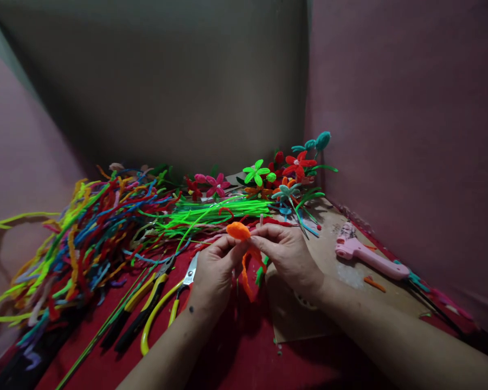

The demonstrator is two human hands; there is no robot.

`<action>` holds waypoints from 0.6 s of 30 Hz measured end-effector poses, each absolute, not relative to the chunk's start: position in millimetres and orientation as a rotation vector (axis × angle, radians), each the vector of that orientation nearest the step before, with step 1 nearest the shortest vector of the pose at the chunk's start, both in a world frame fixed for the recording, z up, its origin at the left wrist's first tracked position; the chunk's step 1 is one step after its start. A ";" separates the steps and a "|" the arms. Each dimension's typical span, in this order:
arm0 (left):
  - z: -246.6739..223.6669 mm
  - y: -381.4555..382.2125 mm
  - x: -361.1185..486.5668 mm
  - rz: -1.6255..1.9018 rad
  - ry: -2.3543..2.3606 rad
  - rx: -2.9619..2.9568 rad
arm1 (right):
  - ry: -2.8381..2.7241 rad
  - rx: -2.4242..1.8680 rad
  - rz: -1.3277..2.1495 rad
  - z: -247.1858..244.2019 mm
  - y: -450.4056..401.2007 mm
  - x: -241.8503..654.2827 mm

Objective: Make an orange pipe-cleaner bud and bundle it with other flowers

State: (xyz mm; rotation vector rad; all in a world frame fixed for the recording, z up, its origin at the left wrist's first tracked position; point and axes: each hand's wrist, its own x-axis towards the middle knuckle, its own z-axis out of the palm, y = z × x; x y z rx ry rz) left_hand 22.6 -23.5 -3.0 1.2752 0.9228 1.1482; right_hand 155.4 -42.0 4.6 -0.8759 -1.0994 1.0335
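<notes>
Between my two hands is an orange pipe cleaner (238,231), its upper end shaped into a rounded petal and its rest hanging down in a loop. My left hand (217,265) pinches it from the left, just below the petal. From the right, the closed thumb and fingers of my right hand (287,254) grip it at the petal's base. Left of my left wrist lie yellow-handled scissors (158,314), partly hidden by the hand. Pliers (142,303) with black and yellow handles are beside them.
A big heap of coloured pipe cleaners (93,233) fills the left side. Green pipe cleaners (223,211) lie bundled at the back, near finished flowers (296,165). A pink glue gun (370,257) rests on cardboard (301,325) at the right. Walls stand behind and beside.
</notes>
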 end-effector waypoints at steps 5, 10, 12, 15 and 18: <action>2.6 -28.9 20.5 1.199 1.103 1.664 | -1.017 -0.858 1.156 4.0 -39.5 156.2; 2.7 -31.1 20.0 1.262 1.063 2.019 | -0.978 -0.830 1.240 -2.9 -36.4 155.6; 2.1 -30.8 19.8 1.264 1.071 2.016 | -0.974 -0.802 1.270 -5.7 -35.3 156.1; 1.1 -29.3 18.6 1.263 1.088 1.981 | -0.980 -0.764 1.314 -8.4 -33.9 157.0; -0.5 -27.4 16.9 1.290 1.079 1.930 | -1.004 -0.746 1.340 -8.2 -33.2 157.8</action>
